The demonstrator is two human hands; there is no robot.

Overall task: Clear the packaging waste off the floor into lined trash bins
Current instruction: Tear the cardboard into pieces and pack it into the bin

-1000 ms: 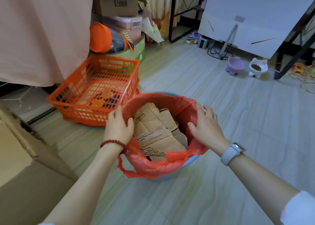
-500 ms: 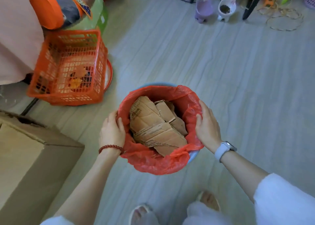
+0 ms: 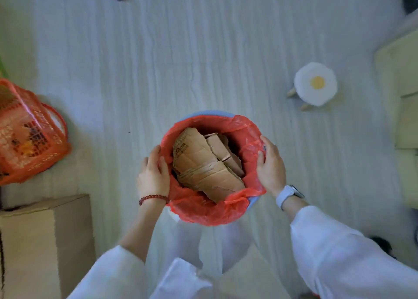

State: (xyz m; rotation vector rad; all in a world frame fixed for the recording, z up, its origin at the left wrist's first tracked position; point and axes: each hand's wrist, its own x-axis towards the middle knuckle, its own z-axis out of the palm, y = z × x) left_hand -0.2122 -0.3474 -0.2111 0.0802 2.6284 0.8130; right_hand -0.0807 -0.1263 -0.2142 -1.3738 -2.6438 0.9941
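Cardboard (image 3: 203, 165), torn into stiff, light, rough-edged pieces, is sitting inside the red liner (image 3: 208, 210) of the blue bin (image 3: 199, 113), which is being held above the floor at scene centre. The rim is being clasped on the left by the left hand (image 3: 153, 176) and on the right by the right hand (image 3: 270, 168), each grip curled over thin, slippery, easily torn plastic. The load is judged light, so hold is best being taken on the rigid rim beneath the liner rather than on the film alone.

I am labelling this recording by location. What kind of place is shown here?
Probably a room in a home: pale wood-look plank floor, a small fried-egg cushioned stool, an orange plastic mesh basket, and a brown cardboard box beside it.
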